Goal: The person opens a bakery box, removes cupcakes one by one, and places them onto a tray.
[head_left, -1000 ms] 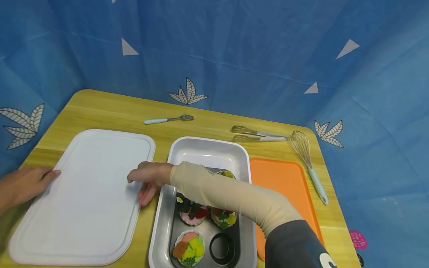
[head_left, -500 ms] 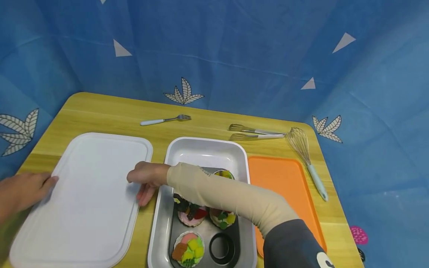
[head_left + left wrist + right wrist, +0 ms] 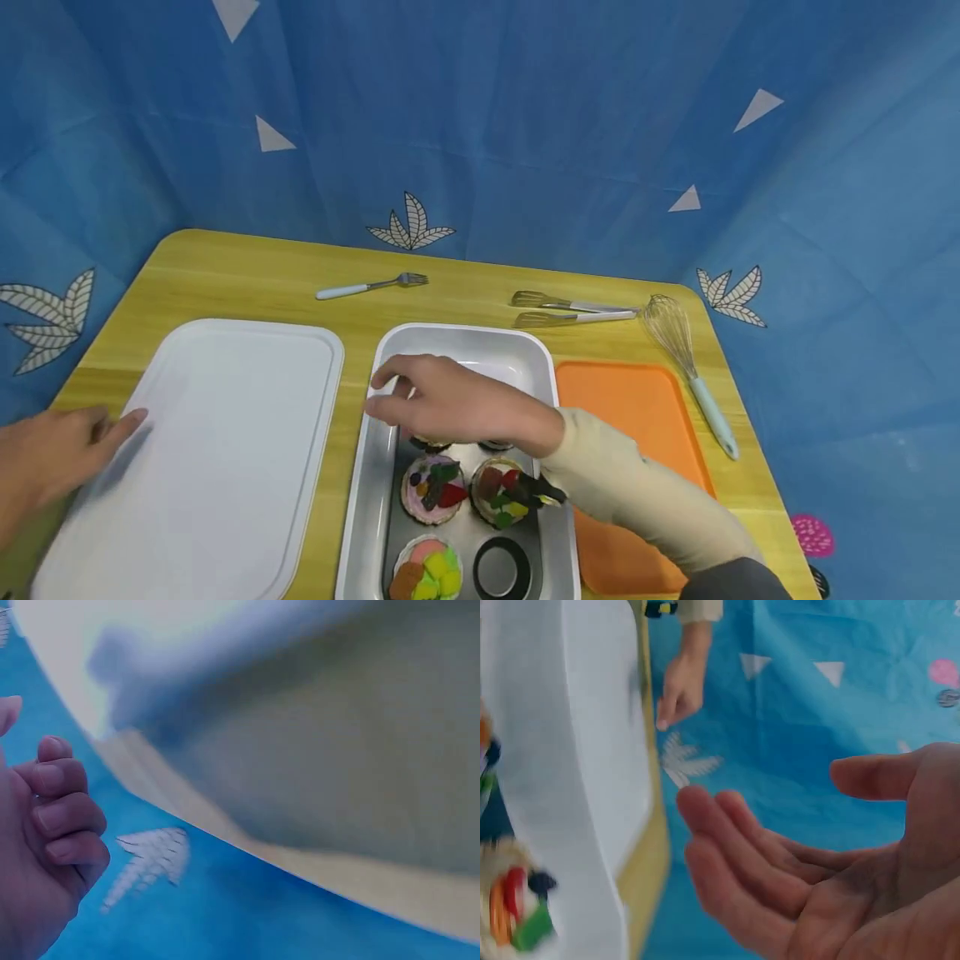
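In the head view a white board [image 3: 210, 467] with a grooved edge lies at the left. My left hand [image 3: 56, 454] is at its left edge, thumb apart from the loosely curled fingers [image 3: 71, 814], with nothing held. Over the deep metal pan [image 3: 354, 517] hovers my right hand [image 3: 457, 400], its fingers [image 3: 742, 892] bent and spread from the thumb, also holding nothing. A muffin tin [image 3: 468, 537] stands inside the pan. Several tarts with colourful toppings fill its cups, among them a pink one [image 3: 435, 490]; one front cup [image 3: 501, 571] is bare. My right forearm partly hides the pan.
An orange tray [image 3: 622, 408] lies right of the pan, partly under the right sleeve [image 3: 645, 483]. Along the back are a fork [image 3: 371, 287], tongs [image 3: 573, 317] and a whisk [image 3: 675, 333]. Blue patterned cloth [image 3: 480, 125] hangs behind the wooden table [image 3: 247, 267].
My right hand has let go of the board's right edge and moved right, over the pan. My left hand has come off the board's left edge. The board stays in place.
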A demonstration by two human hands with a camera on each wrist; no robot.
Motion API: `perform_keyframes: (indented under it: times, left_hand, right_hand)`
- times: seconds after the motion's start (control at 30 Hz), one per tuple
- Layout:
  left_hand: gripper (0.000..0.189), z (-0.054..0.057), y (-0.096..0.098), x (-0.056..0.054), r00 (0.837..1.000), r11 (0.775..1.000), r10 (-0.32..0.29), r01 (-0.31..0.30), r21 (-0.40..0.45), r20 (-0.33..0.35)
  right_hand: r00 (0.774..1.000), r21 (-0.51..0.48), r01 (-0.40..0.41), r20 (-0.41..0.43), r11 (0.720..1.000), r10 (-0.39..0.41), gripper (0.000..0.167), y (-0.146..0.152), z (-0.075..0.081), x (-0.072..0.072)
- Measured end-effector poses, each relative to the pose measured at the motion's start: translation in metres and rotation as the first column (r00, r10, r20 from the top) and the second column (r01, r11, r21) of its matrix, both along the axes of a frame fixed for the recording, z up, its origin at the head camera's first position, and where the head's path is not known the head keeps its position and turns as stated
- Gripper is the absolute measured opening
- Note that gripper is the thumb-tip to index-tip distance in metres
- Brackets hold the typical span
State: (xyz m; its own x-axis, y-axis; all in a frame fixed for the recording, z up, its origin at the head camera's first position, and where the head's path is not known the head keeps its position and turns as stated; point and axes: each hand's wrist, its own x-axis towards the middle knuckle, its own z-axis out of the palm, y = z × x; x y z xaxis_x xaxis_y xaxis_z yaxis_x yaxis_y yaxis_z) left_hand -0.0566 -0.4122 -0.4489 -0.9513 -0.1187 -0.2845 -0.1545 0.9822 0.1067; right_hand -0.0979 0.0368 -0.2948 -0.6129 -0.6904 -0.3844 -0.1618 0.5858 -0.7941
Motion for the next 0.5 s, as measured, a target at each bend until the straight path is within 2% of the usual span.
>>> perform_keyframes:
  times: [0.07,0.13,0.2,0.3,0.33,0.43,0.47,0.5]
  left_hand:
    - [0.062,0.007,0.014,-0.002,0.997,0.999,-0.015,0.017,0.027,-0.082]
    - [0.057,0.012,0.030,-0.003,0.978,0.994,-0.065,0.080,0.072,-0.198]
    - [0.052,0.018,0.051,-0.006,0.944,0.984,-0.115,0.151,0.096,-0.308]
    - [0.045,0.027,0.084,-0.010,0.891,0.961,-0.177,0.248,0.122,-0.419]
    - [0.043,0.030,0.096,-0.011,0.883,0.955,-0.178,0.261,0.139,-0.434]
    - [0.037,0.040,0.138,-0.006,0.882,0.940,-0.152,0.268,0.210,-0.445]
    - [0.035,0.042,0.152,-0.002,0.880,0.934,-0.139,0.269,0.234,-0.454]
    - [0.033,0.043,0.167,0.002,0.879,0.926,-0.127,0.271,0.262,-0.459]
  right_hand:
    - [0.994,0.022,0.046,-0.102,0.999,-0.043,0.043,0.021,0.008,0.011]
    - [0.973,0.036,0.116,-0.205,0.993,-0.106,0.044,0.037,0.014,0.023]
    - [0.934,0.035,0.186,-0.316,0.982,-0.165,0.047,0.048,0.018,0.034]
    - [0.850,0.026,0.241,-0.488,0.970,-0.198,0.052,0.057,0.020,0.052]
    - [0.821,0.014,0.236,-0.538,0.972,-0.192,0.053,0.059,0.018,0.057]
    - [0.732,-0.014,0.149,-0.671,0.989,-0.119,0.055,0.063,0.007,0.072]
    - [0.708,-0.018,0.099,-0.702,0.995,-0.083,0.055,0.065,0.001,0.076]
    - [0.695,-0.003,0.040,-0.718,0.999,-0.030,0.056,0.067,-0.004,0.080]
